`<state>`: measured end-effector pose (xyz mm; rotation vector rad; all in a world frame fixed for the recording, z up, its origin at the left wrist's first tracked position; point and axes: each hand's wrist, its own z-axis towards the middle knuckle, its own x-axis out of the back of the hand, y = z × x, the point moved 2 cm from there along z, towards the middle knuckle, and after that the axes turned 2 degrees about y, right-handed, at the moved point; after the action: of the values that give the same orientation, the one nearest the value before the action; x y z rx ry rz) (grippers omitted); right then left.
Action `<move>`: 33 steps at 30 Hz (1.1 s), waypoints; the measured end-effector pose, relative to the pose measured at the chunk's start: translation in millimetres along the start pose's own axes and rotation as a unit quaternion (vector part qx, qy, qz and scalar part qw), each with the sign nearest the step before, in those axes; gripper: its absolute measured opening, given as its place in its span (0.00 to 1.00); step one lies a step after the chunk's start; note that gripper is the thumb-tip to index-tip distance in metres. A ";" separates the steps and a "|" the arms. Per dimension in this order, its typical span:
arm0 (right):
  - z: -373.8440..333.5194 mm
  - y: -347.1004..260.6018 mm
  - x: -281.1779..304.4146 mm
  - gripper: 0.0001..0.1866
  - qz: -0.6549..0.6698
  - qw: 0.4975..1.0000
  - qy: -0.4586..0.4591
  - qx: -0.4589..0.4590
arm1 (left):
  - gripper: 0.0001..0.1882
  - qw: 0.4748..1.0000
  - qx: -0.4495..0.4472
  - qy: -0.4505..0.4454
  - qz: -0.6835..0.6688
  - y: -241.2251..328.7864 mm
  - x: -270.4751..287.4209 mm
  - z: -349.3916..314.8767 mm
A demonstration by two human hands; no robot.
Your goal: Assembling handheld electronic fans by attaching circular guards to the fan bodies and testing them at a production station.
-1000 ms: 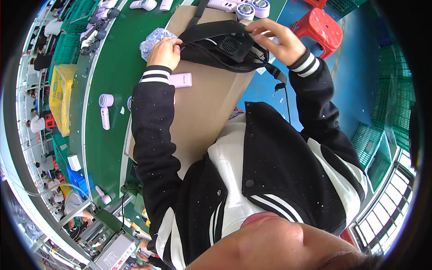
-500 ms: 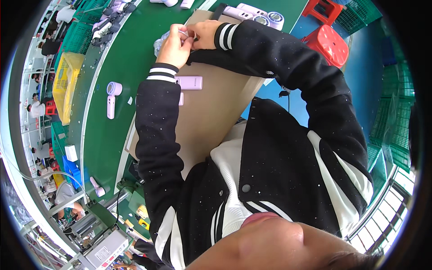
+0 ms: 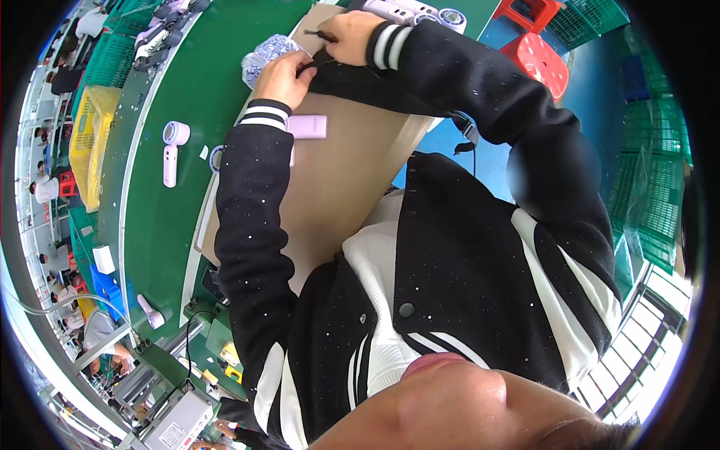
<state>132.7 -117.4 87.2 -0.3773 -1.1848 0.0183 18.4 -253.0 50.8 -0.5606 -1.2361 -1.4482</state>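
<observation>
Near the far edge of the brown board (image 3: 337,150), my left hand (image 3: 281,81) pinches a thin black strip (image 3: 306,67). Slightly right and farther away, my right hand (image 3: 354,36) is closed on a small dark piece (image 3: 322,34) whose kind I cannot make out. A gap separates the two hands. Beyond my left hand lies a clear bag of shiny bluish pieces (image 3: 264,58). Black fabric (image 3: 358,84) stretches below my right forearm, partly covered by it. By my left cuff rests a lilac rectangular case (image 3: 309,127), and my sleeve hides another lilac part.
A lilac handheld fan (image 3: 171,154) lies on the green table (image 3: 150,225) at left. More lilac fans (image 3: 451,20) are at the far edge. A red stool (image 3: 538,64) stands on the blue floor at right. A yellow crate (image 3: 94,146) sits far left.
My hands, together before, have come apart, the right one moving farther away and right. The bag of shiny pieces now shows more fully. The whole view has shifted slightly.
</observation>
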 end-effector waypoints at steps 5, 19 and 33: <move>-65.4 36.7 35.5 0.10 0.068 0.995 0.014 -0.072 | 0.06 0.999 0.036 -0.001 0.014 -3.9 -0.9 -5.1; -240.6 84.4 -3.5 0.05 0.543 0.759 -0.043 -0.356 | 0.06 0.994 0.036 -0.102 -0.025 -10.3 7.6 -10.4; 88.6 134.3 -23.7 0.33 0.185 0.958 -0.153 -0.160 | 0.30 0.988 0.139 0.040 0.049 -116.7 -40.9 164.1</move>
<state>67.8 28.1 54.5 -0.9042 -1.4112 0.2188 -122.6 -105.3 28.0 -0.3643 -1.3006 -1.1789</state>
